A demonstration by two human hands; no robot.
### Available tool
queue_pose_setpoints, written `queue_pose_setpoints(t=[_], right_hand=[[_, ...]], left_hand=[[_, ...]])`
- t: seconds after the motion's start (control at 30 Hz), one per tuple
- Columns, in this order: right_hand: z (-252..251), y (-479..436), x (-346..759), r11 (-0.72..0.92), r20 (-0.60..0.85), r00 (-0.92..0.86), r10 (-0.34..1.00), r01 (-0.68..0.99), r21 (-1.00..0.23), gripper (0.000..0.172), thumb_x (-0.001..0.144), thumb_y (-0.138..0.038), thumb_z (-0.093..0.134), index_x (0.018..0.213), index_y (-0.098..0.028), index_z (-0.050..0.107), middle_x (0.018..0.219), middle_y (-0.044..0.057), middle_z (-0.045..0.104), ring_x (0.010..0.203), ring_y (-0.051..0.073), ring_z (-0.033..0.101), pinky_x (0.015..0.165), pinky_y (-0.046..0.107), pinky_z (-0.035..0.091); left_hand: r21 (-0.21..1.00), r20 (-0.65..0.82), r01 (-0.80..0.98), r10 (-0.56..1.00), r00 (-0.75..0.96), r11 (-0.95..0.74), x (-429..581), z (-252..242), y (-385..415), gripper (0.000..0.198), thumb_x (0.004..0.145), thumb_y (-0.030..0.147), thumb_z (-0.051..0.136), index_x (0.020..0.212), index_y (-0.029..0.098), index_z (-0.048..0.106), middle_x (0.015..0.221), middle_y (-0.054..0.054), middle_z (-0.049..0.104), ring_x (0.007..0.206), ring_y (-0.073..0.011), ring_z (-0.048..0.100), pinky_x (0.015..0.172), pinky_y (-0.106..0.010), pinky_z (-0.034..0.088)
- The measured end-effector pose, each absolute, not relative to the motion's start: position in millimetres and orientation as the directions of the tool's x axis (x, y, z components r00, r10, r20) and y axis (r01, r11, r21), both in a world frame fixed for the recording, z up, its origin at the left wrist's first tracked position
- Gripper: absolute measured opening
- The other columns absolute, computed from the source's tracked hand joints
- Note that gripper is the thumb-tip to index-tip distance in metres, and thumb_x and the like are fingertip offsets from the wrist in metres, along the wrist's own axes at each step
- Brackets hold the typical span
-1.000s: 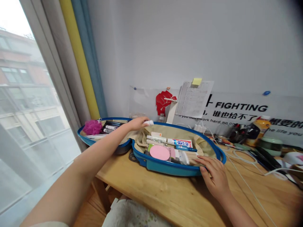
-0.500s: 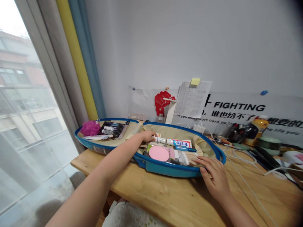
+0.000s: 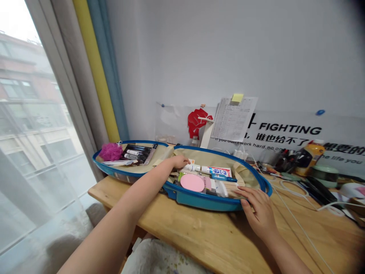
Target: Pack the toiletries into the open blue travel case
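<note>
The case (image 3: 199, 201) lies open on the table (image 3: 199, 239), and its right half is packed tight: a tube (image 3: 194, 167), a toothpaste (image 3: 220, 172), a pink pad (image 3: 192, 183) and a bundle of sticks (image 3: 232, 189) lie touching one another. A careless tug on the tube could drag the toothpaste beside it or knock the pad askew. The case's left half, with a pink loofah (image 3: 110, 152) in it, seems to reach past the table's corner, so a hard press on the right half might rock the whole thing. Cables (image 3: 288, 215) trail just beside the right wrist and could snag on it.

The left hand (image 3: 179, 161) stretches forward over the near rim, arm almost straight, palm down. Its fingers curl over the tube's left end. The back of the hand hides the fingertips, so whether they pinch the tube or only rest on it cannot be told. The tube lies flat in the right half, toward the back.

The right hand (image 3: 258, 213) lies open and flat, fingers spread, with its tips against the front rim by the sticks, gripping nothing.
</note>
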State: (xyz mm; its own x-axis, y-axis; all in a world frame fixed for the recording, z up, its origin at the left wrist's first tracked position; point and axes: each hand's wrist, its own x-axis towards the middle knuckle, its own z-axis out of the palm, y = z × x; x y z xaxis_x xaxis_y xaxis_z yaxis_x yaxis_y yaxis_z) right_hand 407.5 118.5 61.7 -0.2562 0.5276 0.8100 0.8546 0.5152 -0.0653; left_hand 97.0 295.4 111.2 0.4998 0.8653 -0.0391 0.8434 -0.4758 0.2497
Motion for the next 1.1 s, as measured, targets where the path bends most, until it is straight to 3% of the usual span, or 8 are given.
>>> queue_pose_setpoints(t=[0.2,0.4,0.57,0.7,0.9,1.1], right_hand=[[63.3,119.4,407.5,0.535,0.828,-0.298,0.476,0.845,-0.004,0.027,0.089,-0.033,0.041,0.097,-0.026,0.065,0.099,0.003,0.068,0.092,0.02,0.061,0.082,0.038,0.042],[61.1,120.6,409.0,0.534,0.82,-0.292,0.493,0.845,-0.021,0.028,0.089,-0.035,0.04,0.097,-0.026,0.065,0.099,0.004,0.069,0.092,0.021,0.061,0.083,0.039,0.04],[63.1,120.0,408.3,0.56,0.834,-0.317,0.452,0.828,0.011,0.026,0.09,-0.034,0.041,0.1,-0.027,0.064,0.098,0.003,0.068,0.091,0.021,0.06,0.083,0.039,0.041],[64.3,120.0,408.6,0.568,0.836,-0.323,0.443,0.823,0.017,0.025,0.09,-0.033,0.041,0.1,-0.027,0.063,0.099,0.003,0.067,0.091,0.021,0.061,0.082,0.038,0.041],[63.1,119.7,411.7,0.545,0.815,-0.331,0.476,0.838,0.023,0.027,0.089,-0.033,0.04,0.1,-0.026,0.063,0.1,0.004,0.068,0.092,0.021,0.062,0.084,0.04,0.042],[64.2,118.6,410.8,0.546,0.818,-0.335,0.468,0.837,0.031,0.026,0.089,-0.033,0.04,0.101,-0.026,0.063,0.1,0.004,0.068,0.092,0.021,0.062,0.083,0.039,0.042]], left_hand=[[0.228,0.107,0.855,0.885,0.453,-0.465,102.7,118.3,285.9,0.034,0.09,0.027,0.039,0.112,0.022,0.064,0.115,-0.001,0.066,0.101,-0.0152,0.061,0.088,-0.022,0.046],[0.163,0.35,0.912,0.887,0.303,-0.376,74.7,153.3,291.4,0.049,0.098,0.03,0.014,0.128,0.022,0.051,0.133,-0.004,0.054,0.123,-0.0142,0.046,0.104,-0.025,0.033],[0.038,0.256,0.993,0.962,0.1,-0.113,-27.5,161.8,300.4,0.04,0.095,0.032,0.029,0.125,0.02,0.054,0.128,-0.011,0.057,0.117,-0.0223,0.052,0.1,-0.035,0.038],[-0.114,0.099,0.993,0.995,-0.002,0.013,-104.1,140.7,288.6,0.03,0.083,0.03,0.053,0.107,0.017,0.064,0.116,-0.017,0.063,0.11,-0.0285,0.057,0.093,-0.039,0.043],[-0.254,-0.033,0.967,0.999,-0.019,0.01,-141.2,111.3,286.8,0.044,0.069,0.026,0.067,0.112,0.022,0.063,0.12,-0.015,0.06,0.109,-0.0299,0.058,0.088,-0.037,0.046],[-0.286,-0.057,0.958,0.998,0.004,-0.02,-143.2,106.3,297.3,0.041,0.073,0.027,0.064,0.114,0.022,0.061,0.123,-0.014,0.06,0.113,-0.0295,0.055,0.089,-0.036,0.045]])
